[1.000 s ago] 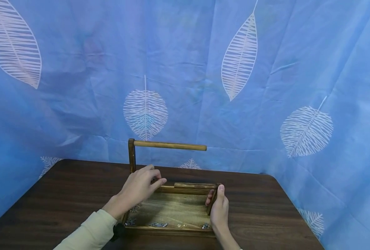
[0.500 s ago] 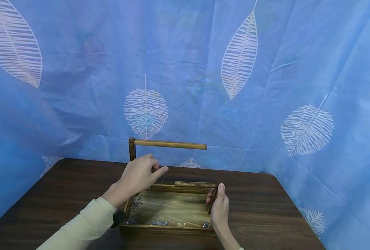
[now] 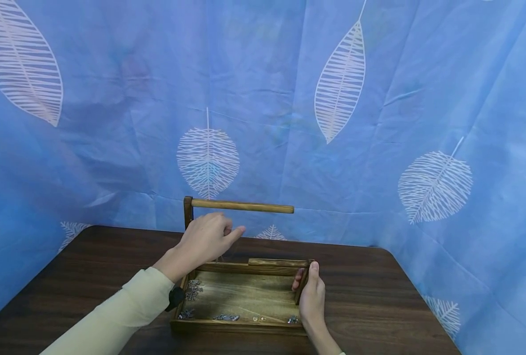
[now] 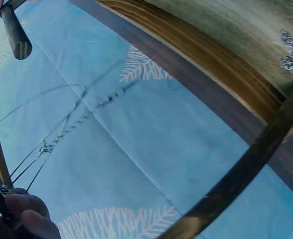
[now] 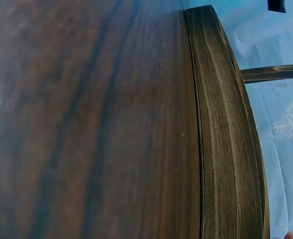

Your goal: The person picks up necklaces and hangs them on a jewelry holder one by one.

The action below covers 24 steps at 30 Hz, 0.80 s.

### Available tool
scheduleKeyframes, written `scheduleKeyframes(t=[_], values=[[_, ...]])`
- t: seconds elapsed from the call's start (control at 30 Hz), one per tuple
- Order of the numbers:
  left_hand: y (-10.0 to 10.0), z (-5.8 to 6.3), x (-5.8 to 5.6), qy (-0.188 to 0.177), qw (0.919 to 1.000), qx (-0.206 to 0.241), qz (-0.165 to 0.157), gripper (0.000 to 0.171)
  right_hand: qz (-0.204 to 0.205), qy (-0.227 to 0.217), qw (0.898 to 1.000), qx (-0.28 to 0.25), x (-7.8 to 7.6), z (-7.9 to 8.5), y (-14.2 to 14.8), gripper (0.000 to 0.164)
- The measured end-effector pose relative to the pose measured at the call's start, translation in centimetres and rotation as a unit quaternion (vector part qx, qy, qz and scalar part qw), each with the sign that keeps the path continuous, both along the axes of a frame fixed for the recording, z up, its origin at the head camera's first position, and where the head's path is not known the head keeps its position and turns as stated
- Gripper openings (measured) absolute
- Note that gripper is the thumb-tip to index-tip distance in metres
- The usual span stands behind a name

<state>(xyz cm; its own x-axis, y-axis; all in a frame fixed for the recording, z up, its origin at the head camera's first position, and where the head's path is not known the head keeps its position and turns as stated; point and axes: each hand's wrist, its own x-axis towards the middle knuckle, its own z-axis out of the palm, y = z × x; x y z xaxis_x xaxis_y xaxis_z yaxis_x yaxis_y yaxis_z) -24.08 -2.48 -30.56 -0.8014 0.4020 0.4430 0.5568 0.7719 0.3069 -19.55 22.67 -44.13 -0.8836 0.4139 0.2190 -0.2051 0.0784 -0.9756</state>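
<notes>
The thin chain (image 4: pixel 62 132) can tangle or slip, because the left hand (image 3: pixel 207 240) pinches only its end, raised above the wooden tray (image 3: pixel 245 296) and under the tray's bar (image 3: pixel 241 206). The right hand (image 3: pixel 312 296) grips the tray's right wall, thumb up.

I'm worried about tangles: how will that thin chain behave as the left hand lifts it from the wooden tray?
Probably floppy: in the left wrist view the chain hangs in loose strands from the left hand. Likely light, a pinch holds it. Strands cross, so snagging seems possible above the wooden tray.
</notes>
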Motion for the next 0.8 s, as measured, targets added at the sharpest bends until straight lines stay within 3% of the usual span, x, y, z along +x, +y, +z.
scheduleKeyframes(t=[0.27,0.53,0.8], values=[[0.9,0.7,-0.1,-0.002,0.9999,-0.01,-0.007,0.059,-0.002,0.006,1.0,-0.002,-0.1,-0.1,0.1,0.063],[1.6,1.6,0.6,0.002,0.9996,-0.026,-0.006,0.058,0.0,0.006,1.0,0.023,0.0,0.0,0.1,0.064],[2.5,3.4,0.9,0.042,0.9972,-0.062,0.004,0.061,-0.004,0.0,1.0,0.024,0.0,-0.1,0.1,0.07]])
